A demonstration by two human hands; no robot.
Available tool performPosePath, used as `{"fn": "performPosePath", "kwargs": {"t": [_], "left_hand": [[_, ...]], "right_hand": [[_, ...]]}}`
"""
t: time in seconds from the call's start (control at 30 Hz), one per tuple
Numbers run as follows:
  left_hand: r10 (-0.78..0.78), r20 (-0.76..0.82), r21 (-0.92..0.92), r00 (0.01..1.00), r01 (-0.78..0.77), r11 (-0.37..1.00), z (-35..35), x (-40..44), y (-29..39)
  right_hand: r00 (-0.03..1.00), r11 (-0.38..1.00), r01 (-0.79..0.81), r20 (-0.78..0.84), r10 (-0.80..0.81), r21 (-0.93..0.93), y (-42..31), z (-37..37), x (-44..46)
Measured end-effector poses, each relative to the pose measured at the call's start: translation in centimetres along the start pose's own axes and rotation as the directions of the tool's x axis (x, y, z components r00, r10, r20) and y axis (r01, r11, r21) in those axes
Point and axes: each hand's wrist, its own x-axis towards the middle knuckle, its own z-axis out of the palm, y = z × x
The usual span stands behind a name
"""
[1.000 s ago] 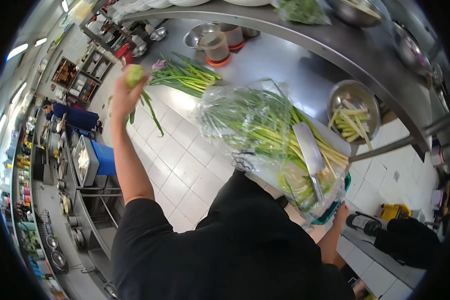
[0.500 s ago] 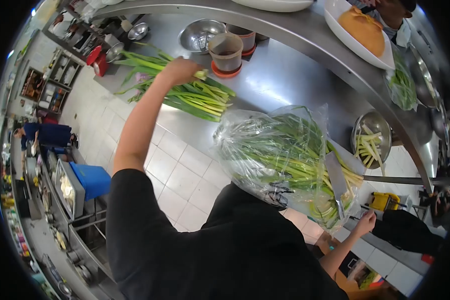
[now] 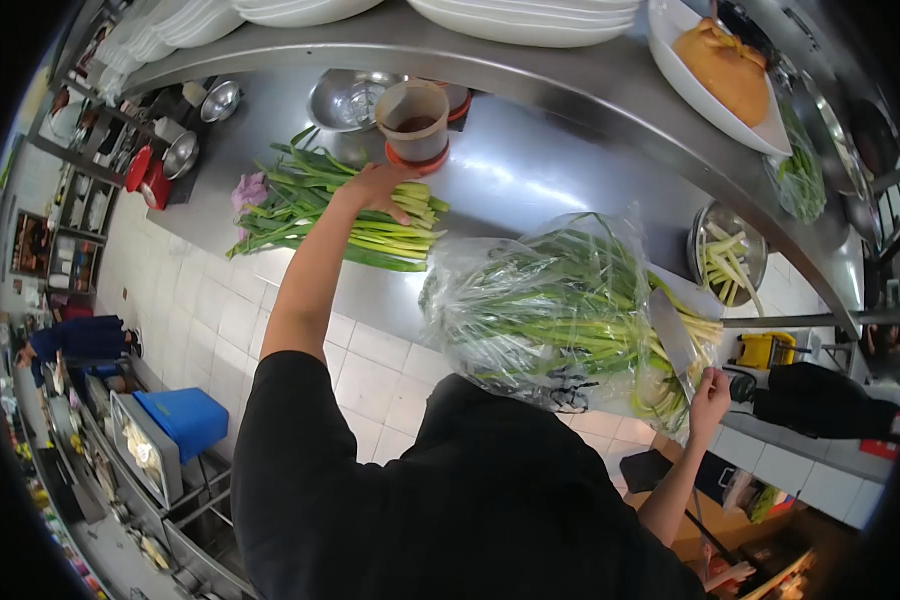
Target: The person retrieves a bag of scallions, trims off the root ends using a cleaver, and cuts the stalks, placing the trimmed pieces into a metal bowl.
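Note:
My left hand (image 3: pixel 380 190) lies over a loose bunch of green onions (image 3: pixel 355 220) on the steel counter, fingers spread, their tips near a red dish (image 3: pixel 417 162) under a plastic tub (image 3: pixel 411 118). A clear plastic bag (image 3: pixel 470 305) wraps a larger bunch of long green stalks (image 3: pixel 590 310), pale root ends pointing right. Across those ends lies a cleaver (image 3: pixel 672 328). My right hand (image 3: pixel 710 398) is closed at the cleaver's lower end, beside the roots; whether its fingers grip the handle I cannot tell.
A metal bowl (image 3: pixel 715 220) of cut pale stalks stands at right. An overhead steel shelf (image 3: pixel 530 80) carries stacked white plates (image 3: pixel 530 22) and a dish with an orange-brown item (image 3: pixel 725 75). A person in blue (image 3: pixel 80 338) stands far left, near a blue bin (image 3: pixel 185 420).
My left hand has opened from its grip on the loose green onions, which now lie flatter. My right hand has come up and left, to the cleaver's lower end.

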Motion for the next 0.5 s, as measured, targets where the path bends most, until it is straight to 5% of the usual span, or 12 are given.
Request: {"fn": "performPosePath", "kwargs": {"t": [0.1,0.13,0.27,0.37,0.43,0.5], "left_hand": [[-0.039,0.083,-0.153,0.996,0.052,0.987,0.3,-0.4,-0.5],[0.027,-0.035,-0.193,0.999,-0.033,0.981,1.9,-0.5,-2.0],[-0.088,-0.007,0.102,0.996,0.089,0.991,-0.9,-1.3,2.3],[0.002,-0.223,0.189,0.975,0.041,0.981,-1.7,-2.4,6.5],[-0.087,-0.383,-0.074,0.92,0.063,0.995,-2.8,-2.7,10.3],[-0.095,-0.505,-0.199,0.858,-0.008,0.98,-2.6,-2.2,16.9]], "right_hand": [[0.991,0.993,0.058,0.123,-0.045,-0.101,2.9,0.6,1.1],[0.989,0.991,0.076,0.136,-0.061,-0.106,3.4,0.9,1.3],[0.974,0.988,0.128,0.198,-0.108,-0.09,3.9,1.4,2.1],[0.968,0.974,0.063,0.249,-0.007,-0.217,4.0,0.5,2.0],[0.896,0.853,0.034,0.395,0.205,-0.52,4.2,-0.1,1.9],[0.881,0.835,0.001,0.396,0.26,-0.55,6.0,0.1,1.5]]}}
